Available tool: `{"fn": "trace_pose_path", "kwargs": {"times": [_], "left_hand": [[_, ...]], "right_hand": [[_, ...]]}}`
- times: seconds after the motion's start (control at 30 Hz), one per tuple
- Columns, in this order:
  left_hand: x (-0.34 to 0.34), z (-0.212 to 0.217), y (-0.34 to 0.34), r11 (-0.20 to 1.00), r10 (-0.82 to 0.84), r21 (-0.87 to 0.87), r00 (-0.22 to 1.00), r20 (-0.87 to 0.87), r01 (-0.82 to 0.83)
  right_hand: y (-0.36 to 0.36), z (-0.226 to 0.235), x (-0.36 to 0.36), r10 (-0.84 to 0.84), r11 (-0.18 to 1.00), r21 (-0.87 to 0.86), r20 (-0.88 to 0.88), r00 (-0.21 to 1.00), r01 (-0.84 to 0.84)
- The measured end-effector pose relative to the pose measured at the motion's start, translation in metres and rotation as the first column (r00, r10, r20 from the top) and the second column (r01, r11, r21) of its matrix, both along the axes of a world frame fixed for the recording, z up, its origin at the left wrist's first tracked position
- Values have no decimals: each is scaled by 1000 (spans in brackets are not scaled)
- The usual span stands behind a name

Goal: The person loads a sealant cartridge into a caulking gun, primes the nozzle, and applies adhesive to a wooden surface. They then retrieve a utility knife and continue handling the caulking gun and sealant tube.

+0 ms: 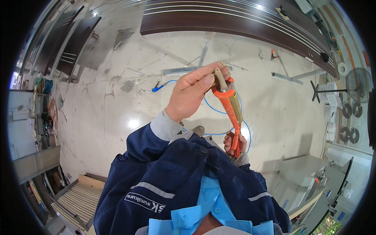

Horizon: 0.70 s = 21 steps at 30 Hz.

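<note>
Single head-worn fisheye view, looked steeply down over the wearer's chest, hands close, pale floor (117,113) beyond (edges bent at rim).

Pale tiled floor (117,117), blue hose (219,107) looped on it, metal strips (184,71), dark door panel (235,19) lying flat

Below me a blue hose (225,111) looped on the pale floor (117,102), dark door panel (235,19) beyond, standing fan (358,84) at my right
</note>
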<state>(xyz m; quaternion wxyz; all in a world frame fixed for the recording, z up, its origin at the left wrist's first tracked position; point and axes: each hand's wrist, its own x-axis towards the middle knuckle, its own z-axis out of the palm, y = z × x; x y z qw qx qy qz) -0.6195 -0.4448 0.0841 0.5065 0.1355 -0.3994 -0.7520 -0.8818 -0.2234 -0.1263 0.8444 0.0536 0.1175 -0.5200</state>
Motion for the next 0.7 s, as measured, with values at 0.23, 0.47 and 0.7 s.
{"fn": "trace_pose_path", "kwargs": {"times": [0.23, 0.47, 0.7], "left_hand": [[117, -12, -12, 961, 192, 200, 981, 11, -190], [310, -67, -10, 708, 605, 499, 793, -64, -500], [448, -118, 27, 279, 945, 645, 324, -52, -711]], "right_hand": [[-48, 35, 59, 146, 987, 101, -257, 955, -124], [-148, 58, 197, 225, 959, -28, -530, 818, -283], [-250, 76, 332, 557, 750, -16, -524, 645, -661]]}}
